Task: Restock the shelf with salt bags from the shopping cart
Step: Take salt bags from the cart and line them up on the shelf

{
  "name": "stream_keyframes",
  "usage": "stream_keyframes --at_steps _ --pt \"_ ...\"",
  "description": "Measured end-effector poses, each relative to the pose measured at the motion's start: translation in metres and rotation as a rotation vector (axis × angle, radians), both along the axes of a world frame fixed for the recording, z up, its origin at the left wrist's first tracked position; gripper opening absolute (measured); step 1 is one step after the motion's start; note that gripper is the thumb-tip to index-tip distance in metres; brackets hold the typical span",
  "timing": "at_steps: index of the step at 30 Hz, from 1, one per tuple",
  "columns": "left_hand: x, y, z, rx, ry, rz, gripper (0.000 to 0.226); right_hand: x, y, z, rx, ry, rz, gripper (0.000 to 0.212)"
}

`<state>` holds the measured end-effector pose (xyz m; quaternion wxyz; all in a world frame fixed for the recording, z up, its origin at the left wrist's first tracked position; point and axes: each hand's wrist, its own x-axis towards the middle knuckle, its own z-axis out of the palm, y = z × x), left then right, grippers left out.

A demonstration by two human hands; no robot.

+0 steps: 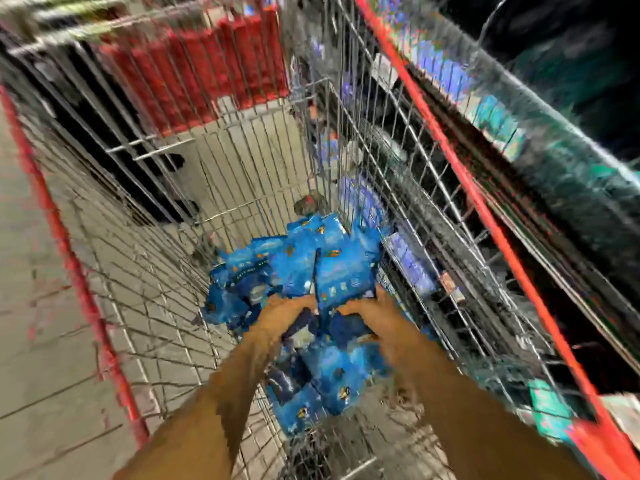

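Observation:
Several blue salt bags (294, 265) lie heaped at the bottom of a wire shopping cart (145, 271) with red rims. Both my arms reach down into the cart. My right hand (370, 311) grips the lower edge of one blue salt bag (343, 282) that stands tilted on top of the heap. My left hand (285, 311) lies against the same bag's left lower corner and the pile, fingers curled. The view is blurred, so finger detail is unclear. The shelf (519, 140) runs along the cart's right side.
The shelf on the right holds blurred blue and teal packages (446, 74). Red packages (207, 74) show beyond the cart's far end. Grey tiled floor (41, 341) lies to the left of the cart.

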<state>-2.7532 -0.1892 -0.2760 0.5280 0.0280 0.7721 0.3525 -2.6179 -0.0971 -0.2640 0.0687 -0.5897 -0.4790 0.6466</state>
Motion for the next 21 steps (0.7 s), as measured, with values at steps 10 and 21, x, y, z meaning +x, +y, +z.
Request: stream_keyframes --at_steps 10,21 --pt "0.084 -0.014 0.267 0.606 -0.275 0.356 0.055 0.137 -0.040 0.250 0.152 0.512 -0.217 0.047" --pt "0.310 -0.028 0.461 0.927 -0.170 -0.171 0.065 0.378 -0.099 0.446 0.557 0.772 -0.382 0.053"
